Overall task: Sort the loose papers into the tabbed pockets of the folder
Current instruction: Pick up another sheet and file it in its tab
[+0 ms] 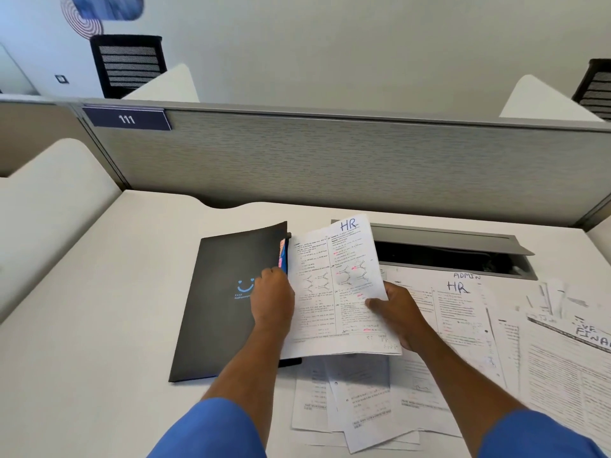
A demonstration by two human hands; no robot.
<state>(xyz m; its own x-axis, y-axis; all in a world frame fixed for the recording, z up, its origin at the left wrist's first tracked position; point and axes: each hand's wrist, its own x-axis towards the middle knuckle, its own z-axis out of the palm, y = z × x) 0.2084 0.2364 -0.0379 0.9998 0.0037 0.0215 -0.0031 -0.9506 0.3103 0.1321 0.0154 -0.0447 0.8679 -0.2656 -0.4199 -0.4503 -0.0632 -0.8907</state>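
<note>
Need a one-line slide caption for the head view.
Right hand holds an HR sheet, left hand at the tabs of the black folder, loose papers across the desk.

A white desk point(99, 292) is backed on its far side by a grey fabric partition point(330, 166), with a navy plate reading 111 point(127, 119) at the partition's top left. Far right in the desk, a grey cable hatch point(429, 238) stands open. Beyond the partition are a black mesh chair point(129, 64) at left and a second chair point(595, 87) at right.
</note>
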